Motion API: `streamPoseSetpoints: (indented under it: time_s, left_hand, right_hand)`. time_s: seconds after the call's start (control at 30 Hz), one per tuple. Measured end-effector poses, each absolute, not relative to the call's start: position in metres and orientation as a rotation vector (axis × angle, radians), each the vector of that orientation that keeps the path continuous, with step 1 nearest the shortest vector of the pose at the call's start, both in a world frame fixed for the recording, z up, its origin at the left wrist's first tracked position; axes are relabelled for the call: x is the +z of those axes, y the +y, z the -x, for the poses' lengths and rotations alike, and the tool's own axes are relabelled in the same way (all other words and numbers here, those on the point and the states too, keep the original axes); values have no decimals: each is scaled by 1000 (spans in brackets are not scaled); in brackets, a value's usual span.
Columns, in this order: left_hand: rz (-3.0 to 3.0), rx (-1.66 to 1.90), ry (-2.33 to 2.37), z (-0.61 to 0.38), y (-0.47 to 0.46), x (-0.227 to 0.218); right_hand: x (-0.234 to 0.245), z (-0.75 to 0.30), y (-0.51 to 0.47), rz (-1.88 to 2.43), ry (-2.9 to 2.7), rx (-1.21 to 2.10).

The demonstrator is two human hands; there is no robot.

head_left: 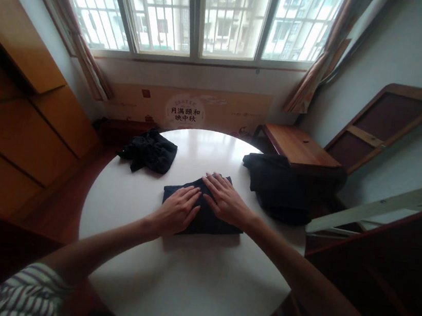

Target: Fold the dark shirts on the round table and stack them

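Round white surface (pixel 186 289) fills this corner of the room. Nearest, striped sleeves (pixel 27 297) lead to the left hand (pixel 176 211) and right hand (pixel 226 200), both spread flat, pressing down on a folded navy cloth (pixel 208 224) mid-surface. Farther off, a crumpled black garment (pixel 150 150) lies left, a dark bundle (pixel 277 187) sits at the right edge, and a barred window (pixel 199 11) lights the far wall.

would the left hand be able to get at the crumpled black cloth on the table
Probably yes: the left hand rests on the folded dark cloth, and the crumpled black cloth lies just beyond it on the white table, nothing visible between them.
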State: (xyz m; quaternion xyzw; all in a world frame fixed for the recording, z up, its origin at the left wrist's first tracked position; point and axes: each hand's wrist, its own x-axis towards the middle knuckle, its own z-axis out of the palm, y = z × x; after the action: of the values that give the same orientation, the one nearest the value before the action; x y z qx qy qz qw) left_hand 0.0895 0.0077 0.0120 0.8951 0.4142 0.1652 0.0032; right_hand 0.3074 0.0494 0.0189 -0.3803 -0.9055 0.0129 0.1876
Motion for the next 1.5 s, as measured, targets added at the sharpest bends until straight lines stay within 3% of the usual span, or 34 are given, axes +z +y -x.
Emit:
streamPoseSetpoints:
  time_s: [0.23,0.4,0.5,0.63,0.87,1.07,1.2,1.33,1.5]
  left_hand:
    - [-2559,140,1597,-65,30,-25]
    - [-2472,30,1697,-37,32,-24]
    - [-2545,90,1646,-37,40,-17]
    - [-2632,304,1480,-34,58,-4]
    - [-2485,263,1358,-28,87,5]
    - [-2133,270,1368,-54,118,12]
    - [-2041,88,1378,-76,133,20]
    - [-1898,-57,1296,-87,133,28]
    - [-1524,29,1097,-80,119,34]
  right_hand:
    - [-24,-313,52,1647,-2514,125]
    - [-12,-311,50,1878,-2419,68]
    - [0,-299,50,1587,-2510,-43]
    - [-1,-292,49,1022,-2769,107]
    - [-11,-304,34,1164,-2661,126]
    - [-3,-335,28,1585,-2204,100]
    - [2,-357,41,1858,-2024,498]
    - [4,-363,54,1802,-1962,939]
    - [6,-363,56,1696,-1833,1127]
